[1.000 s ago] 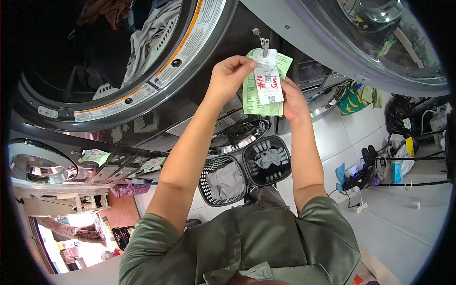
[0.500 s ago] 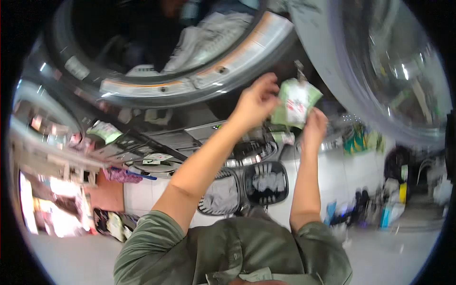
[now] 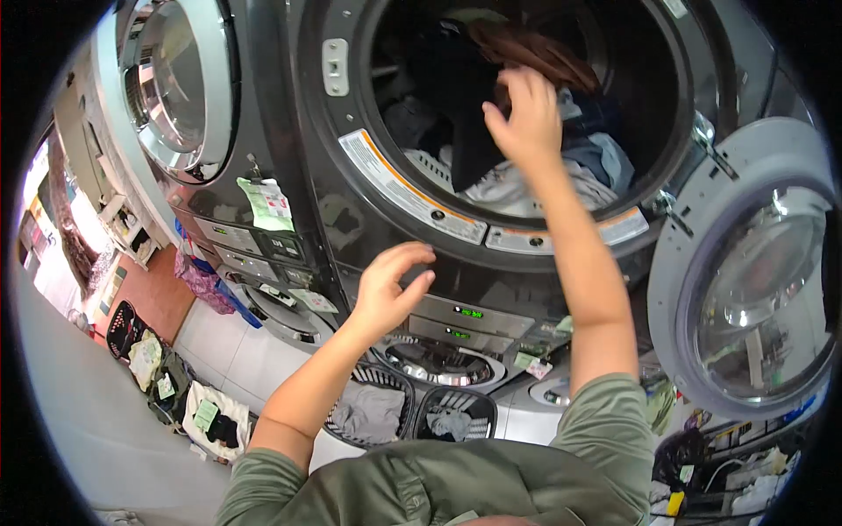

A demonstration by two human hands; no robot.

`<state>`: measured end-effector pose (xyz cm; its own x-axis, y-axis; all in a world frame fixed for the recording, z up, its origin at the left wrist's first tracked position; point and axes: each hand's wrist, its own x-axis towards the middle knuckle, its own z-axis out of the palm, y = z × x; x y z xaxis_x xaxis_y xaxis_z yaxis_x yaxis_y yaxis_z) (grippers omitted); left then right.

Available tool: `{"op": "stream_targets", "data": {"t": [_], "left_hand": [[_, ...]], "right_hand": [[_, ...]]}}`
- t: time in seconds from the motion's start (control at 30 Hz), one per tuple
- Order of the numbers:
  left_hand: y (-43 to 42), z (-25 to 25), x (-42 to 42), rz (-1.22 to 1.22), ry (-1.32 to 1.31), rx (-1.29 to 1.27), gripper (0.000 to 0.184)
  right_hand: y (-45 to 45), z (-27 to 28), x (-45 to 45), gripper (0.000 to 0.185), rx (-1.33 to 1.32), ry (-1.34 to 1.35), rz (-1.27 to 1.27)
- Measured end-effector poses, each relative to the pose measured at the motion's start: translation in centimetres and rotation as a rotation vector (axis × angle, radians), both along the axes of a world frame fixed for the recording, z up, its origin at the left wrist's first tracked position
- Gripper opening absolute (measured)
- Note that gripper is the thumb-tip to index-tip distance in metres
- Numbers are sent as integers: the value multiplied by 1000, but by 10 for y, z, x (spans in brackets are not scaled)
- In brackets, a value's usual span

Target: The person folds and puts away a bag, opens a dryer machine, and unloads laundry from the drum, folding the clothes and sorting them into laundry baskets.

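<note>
My right hand [image 3: 530,118] reaches into the open dryer drum [image 3: 412,44], thumb apart from the fingers. Its fingertips are near a brown cloth [image 3: 548,53]; I cannot tell whether they touch it. Light grey and white clothes [image 3: 509,186] lie at the drum's lower lip, with blue and dark garments [image 3: 610,162] beside them. My left hand [image 3: 390,289] hovers in front of the machine below the rim, with curved fingers and thumb apart, holding nothing. The round door [image 3: 680,307] stands swung out to the right.
Another machine with its door [image 3: 171,83] open stands at left, a green slip [image 3: 263,203] clipped to it. Below are two black baskets of clothes, one at left [image 3: 386,373] and one at right [image 3: 478,408]. More laundry bags [image 3: 210,412] sit at lower left.
Both hands were at a clipped green slip below the door hinge; they have left it. The right hand has moved up into the drum. My view has turned, showing more of the drum.
</note>
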<state>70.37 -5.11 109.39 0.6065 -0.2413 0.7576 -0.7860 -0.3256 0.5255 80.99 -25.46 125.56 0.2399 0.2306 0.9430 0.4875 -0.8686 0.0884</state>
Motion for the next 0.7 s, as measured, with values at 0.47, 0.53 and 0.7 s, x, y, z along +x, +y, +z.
{"op": "stream_targets", "data": {"t": [0.47, 0.53, 0.7], "left_hand": [[23, 33, 127, 649, -549, 215, 48], [23, 32, 129, 637, -562, 182, 48], [25, 35, 125, 594, -537, 177, 54]], "right_hand": [[-144, 22, 192, 44, 37, 291, -368], [-124, 74, 101, 32, 780, 254, 77], [-27, 19, -68, 33, 852, 163, 509]]}}
